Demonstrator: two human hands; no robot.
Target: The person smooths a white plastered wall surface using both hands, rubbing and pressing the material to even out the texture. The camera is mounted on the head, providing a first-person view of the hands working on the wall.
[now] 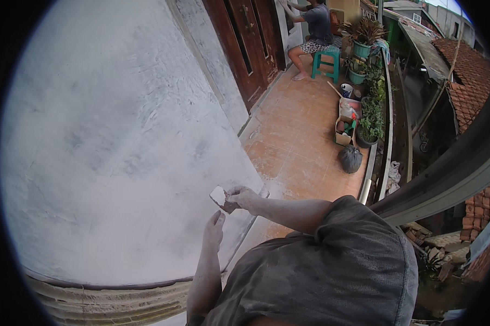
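A small piece of sandpaper (218,195), brown at its edges with a white, dusty face, is pinched in the fingers of my right hand (244,199). Just below it, my left hand (213,231) points upward with thumb and fingers drawn together. Its fingertips are close to the sandpaper's lower edge; whether they touch it or hold anything is too small to tell. Both hands and forearms look coated in pale dust. Beside them rises a wall (109,146) with a patchy white and grey surface.
Along the tiled walkway (294,130) lie white dust, a black bag (351,159), a cardboard box (344,130) and potted plants (371,119). Farther off, another person (317,27) sits on a green stool (326,62) by a brown door (247,43). A railing (386,130) borders the right side.
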